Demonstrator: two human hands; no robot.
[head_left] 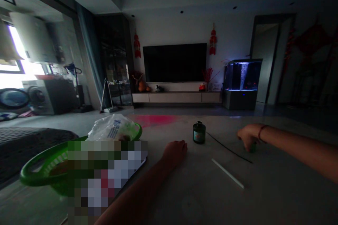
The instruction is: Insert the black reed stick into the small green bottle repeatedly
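- Right hand [249, 137], half-closed over a small green object [253, 147]; grip unclear.
- Left hand [175, 150] curls loosely, nothing visibly held.
- Bottle [199, 133] between the hands: probably smooth, fragile glass; grasp its body.

A green basket [39, 180] stands at the near left of the counter [195, 197], a printed plastic bag [109, 126] bunched over its far side. Far left, a washing machine [62, 95] sits beyond a blue-grey curtain [91, 54]. On the far wall, a dark television [174, 63] hangs between two red ornaments [213, 40], above a long, low cabinet [175, 97]. To its right, a lit fish tank [252, 74] glows blue near a doorway [269, 52].
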